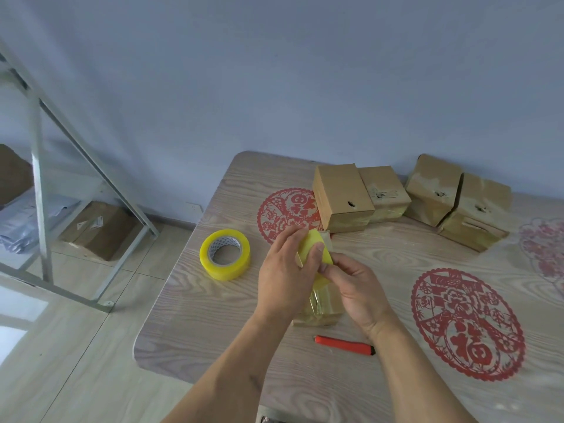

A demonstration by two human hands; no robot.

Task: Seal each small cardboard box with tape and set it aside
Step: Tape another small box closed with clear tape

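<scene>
The left hand curls round a yellow tape roll while the right hand pinches at its edge, both just above the small cardboard box between the loose tape roll and the red paper-cut. The box looks light, stiff and tape-slick, best gripped across its flat sides. A red knife lies just nearer than the box.

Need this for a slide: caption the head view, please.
Both hands work a yellow tape roll over a small box.

Two bare forearms, no sleeves in view, hands bare — no gloves, rings or watch
</scene>
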